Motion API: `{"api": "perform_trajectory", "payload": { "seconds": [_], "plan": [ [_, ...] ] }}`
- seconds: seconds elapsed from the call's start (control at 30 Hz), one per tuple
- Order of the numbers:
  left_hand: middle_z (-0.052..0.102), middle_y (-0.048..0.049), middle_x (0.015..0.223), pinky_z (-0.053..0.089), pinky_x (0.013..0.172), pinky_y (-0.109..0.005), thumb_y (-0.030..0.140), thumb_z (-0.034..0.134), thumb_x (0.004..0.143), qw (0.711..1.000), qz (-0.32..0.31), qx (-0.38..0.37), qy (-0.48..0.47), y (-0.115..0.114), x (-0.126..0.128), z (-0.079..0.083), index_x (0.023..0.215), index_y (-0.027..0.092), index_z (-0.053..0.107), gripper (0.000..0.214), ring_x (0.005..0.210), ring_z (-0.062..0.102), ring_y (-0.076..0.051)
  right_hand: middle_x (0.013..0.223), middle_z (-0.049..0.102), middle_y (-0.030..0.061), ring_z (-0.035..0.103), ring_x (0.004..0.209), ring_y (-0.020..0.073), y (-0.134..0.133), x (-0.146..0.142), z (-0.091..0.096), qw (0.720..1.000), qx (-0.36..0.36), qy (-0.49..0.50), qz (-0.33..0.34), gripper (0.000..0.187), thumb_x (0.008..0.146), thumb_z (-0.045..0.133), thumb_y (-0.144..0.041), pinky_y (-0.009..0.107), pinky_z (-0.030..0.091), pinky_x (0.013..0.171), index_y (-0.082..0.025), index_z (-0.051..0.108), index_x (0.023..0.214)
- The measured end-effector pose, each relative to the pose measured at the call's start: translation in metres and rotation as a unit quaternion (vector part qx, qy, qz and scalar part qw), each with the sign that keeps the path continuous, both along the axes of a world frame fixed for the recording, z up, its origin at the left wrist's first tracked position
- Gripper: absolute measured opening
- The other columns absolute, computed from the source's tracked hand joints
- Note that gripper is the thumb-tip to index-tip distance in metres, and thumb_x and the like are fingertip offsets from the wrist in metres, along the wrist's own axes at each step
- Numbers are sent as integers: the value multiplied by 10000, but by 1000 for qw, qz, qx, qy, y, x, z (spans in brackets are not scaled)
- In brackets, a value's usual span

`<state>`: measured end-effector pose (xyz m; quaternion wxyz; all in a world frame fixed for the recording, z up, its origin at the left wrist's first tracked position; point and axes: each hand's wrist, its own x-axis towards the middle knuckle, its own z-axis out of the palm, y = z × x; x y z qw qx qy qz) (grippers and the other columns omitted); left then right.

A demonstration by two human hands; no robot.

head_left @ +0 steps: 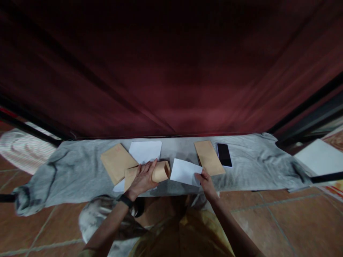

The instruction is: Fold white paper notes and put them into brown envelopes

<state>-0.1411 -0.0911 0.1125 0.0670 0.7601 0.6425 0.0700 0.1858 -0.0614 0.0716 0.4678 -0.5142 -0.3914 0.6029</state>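
My left hand [144,178] lies over a brown paper envelope [161,170] and grips it, its fingers across the top. The envelope's right end bulges open into a round mouth. My right hand [206,181] pinches a white sheet of paper [184,172], probably folded, by its right edge. The paper's left edge is close to the envelope mouth and apart from it. Beneath my left hand, a white paper [119,186] pokes out from under the envelope. Another brown envelope [118,162] lies to the left, and white sheets [146,150] lie behind my left hand.
A further brown envelope [209,157] and a phone with a dark screen [224,155] lie to the right on the narrow grey cloth-covered surface [254,164]. A dark red curtain [171,89] hangs behind it. Dark metal bars [308,103] stand at both sides, over a tiled floor [278,221].
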Motion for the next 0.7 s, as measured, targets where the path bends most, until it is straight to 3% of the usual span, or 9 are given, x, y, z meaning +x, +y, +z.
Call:
{"api": "perform_trajectory", "payload": {
  "seconds": [0.13, 0.27, 0.4, 0.6, 0.7],
  "plan": [
    [470, -190, 1488, 221, 1180, -591, 355, 752, 668, 1000, -17, 23, -13, -1, 8, -3, 1595, 178, 109, 1141, 1404, 407, -375, 761, 705, 21, 608, 678, 189, 9, -10, 18, 998, 56, -3, -2, 423, 736, 734, -563, 286, 492, 609, -183, 721, 921],
    [471, -206, 1482, 215, 1176, -607, 359, 752, 672, 999, -14, 39, -16, -2, 11, -7, 1595, 160, 76, 1162, 1394, 419, -382, 752, 695, 21, 593, 676, 176, 17, -9, 23, 988, 124, -95, 10, 352, 816, 652, -527, 264, 468, 605, -187, 717, 881],
    [493, -204, 1464, 213, 1170, -613, 372, 747, 686, 998, -22, 54, -10, -3, 13, -10, 1597, 172, 71, 1152, 1386, 430, -382, 796, 720, 35, 629, 731, 188, 22, -3, 25, 958, 183, -205, 78, 272, 887, 553, -414, 273, 486, 679, -206, 727, 903],
    [479, -224, 1474, 202, 1169, -612, 360, 743, 694, 996, -22, 83, 19, -6, 19, -10, 1591, 161, 126, 1108, 1398, 412, -401, 783, 735, 32, 636, 698, 175, 37, 6, 31, 905, 167, -351, 171, 185, 875, 545, -240, 256, 459, 660, -203, 726, 886],
    [480, -218, 1479, 199, 1171, -606, 342, 734, 701, 995, -20, 92, 25, -7, 20, -10, 1593, 170, 133, 1089, 1397, 417, -397, 771, 737, 39, 643, 706, 173, 43, 7, 35, 897, 153, -374, 177, 157, 860, 567, -199, 246, 443, 659, -194, 719, 822]
  ]
}}
